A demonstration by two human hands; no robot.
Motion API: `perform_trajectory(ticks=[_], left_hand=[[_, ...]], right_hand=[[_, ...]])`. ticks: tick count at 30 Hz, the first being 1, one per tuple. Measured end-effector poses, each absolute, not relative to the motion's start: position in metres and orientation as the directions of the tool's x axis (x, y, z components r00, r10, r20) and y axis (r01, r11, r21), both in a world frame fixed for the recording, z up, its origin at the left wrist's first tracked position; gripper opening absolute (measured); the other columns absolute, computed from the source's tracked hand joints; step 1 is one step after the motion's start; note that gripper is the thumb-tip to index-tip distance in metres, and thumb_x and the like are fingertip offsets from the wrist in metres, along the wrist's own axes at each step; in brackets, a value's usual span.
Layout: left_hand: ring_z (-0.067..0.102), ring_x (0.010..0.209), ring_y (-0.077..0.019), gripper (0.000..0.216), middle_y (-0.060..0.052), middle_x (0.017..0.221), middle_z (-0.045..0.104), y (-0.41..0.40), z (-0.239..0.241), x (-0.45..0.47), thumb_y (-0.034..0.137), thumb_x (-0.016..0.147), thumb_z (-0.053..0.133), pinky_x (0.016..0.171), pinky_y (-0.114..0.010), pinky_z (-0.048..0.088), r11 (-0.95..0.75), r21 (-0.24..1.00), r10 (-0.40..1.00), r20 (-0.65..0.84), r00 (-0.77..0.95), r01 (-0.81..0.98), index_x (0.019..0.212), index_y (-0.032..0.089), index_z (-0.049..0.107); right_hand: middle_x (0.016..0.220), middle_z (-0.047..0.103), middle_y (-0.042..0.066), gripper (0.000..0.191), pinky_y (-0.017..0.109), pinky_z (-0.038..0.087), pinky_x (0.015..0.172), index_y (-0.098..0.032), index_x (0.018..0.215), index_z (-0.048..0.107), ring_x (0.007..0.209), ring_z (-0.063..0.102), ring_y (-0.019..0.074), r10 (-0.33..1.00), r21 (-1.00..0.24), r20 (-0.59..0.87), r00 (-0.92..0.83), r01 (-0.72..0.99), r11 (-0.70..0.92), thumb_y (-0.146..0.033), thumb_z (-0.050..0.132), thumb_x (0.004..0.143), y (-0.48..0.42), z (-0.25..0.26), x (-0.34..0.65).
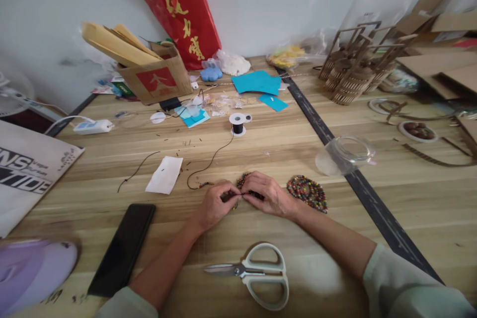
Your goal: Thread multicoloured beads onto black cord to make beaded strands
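My left hand [218, 203] and my right hand [271, 195] meet over the table, thumbs and forefingers pinched around a short dark stretch of thin cord. Small multicoloured beads [205, 185] show on the cord just beyond my left hand. Part of a bead strand [242, 179] lies behind my right fingers, which hide the rest. To the right, a coiled multicoloured bead strand [307, 193] rests near my right wrist. From a white spool [237, 128] of dark cord, a loose line [212, 161] curves toward the beads by my left hand. White-handled scissors [257, 272] lie below my hands.
At left are a black phone [122, 248], a white paper piece [164, 175] and a power strip [93, 126]. A clear plastic jar [346, 154] lies to the right. Blue cards [256, 82], a cardboard box [158, 77] and bamboo baskets [352, 79] stand farther back.
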State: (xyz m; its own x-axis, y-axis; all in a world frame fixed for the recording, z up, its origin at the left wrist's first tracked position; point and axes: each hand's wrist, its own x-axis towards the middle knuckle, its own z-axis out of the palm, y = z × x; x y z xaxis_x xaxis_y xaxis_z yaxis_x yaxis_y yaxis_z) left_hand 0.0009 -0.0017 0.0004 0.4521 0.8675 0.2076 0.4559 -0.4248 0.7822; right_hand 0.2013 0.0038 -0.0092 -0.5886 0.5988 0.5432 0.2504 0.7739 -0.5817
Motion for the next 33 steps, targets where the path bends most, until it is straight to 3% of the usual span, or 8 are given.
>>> perform_trajectory(ticks=[33], left_hand=[[0.06,0.067,-0.014,0.009,-0.004,0.072,0.066,-0.0011,0.0007,0.0001,0.011,0.078,0.06,0.064,-0.024,0.047,-0.427,0.794,0.86,0.21,0.465,0.432,0.079,0.015,0.068]], right_hand=[[0.088,0.065,0.009,0.005,0.037,0.051,0.083,-0.019,0.095,0.057,0.09,0.059,0.0207,0.622,-0.588,0.556,-0.551,0.267,0.763,-0.019,0.053,0.092,0.0038,-0.0145,0.2021]])
